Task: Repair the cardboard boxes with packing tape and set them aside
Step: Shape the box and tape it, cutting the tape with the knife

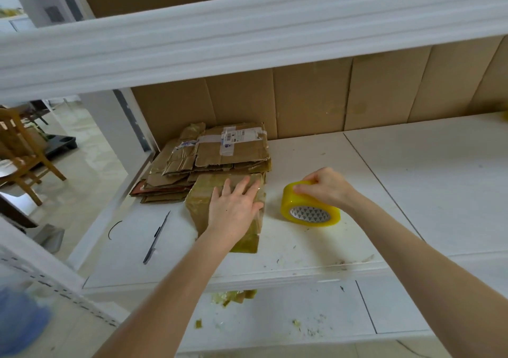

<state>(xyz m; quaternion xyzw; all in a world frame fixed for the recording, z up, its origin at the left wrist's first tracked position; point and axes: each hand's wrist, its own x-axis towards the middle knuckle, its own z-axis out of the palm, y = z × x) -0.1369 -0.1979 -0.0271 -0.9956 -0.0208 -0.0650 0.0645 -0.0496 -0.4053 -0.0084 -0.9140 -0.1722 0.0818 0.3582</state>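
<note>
Your left hand [233,206] lies flat, fingers straight and slightly spread, pressing on the taped cardboard box [199,192]. It curls round nothing. The box is flattened and glossy with tape, and it sits on the white shelf [398,187] near the front edge, a little left of centre. Its far end touches the stack of flattened boxes [220,151], which lies further back on the left against the cardboard backing [330,96].

Your right hand [325,186] grips the yellow tape roll [308,206] from above, fingers and thumb curled over its upper rim. The roll rests on the shelf just right of the box, apart from it, with its core opening facing you.

Left of the box a dark pen [156,236] lies on the shelf, pointing away from you, and a thin curved black strand [113,230] lies further left. Torn tape scraps [233,296] litter the lower shelf below. A wooden chair [24,151] stands on the floor at far left.
</note>
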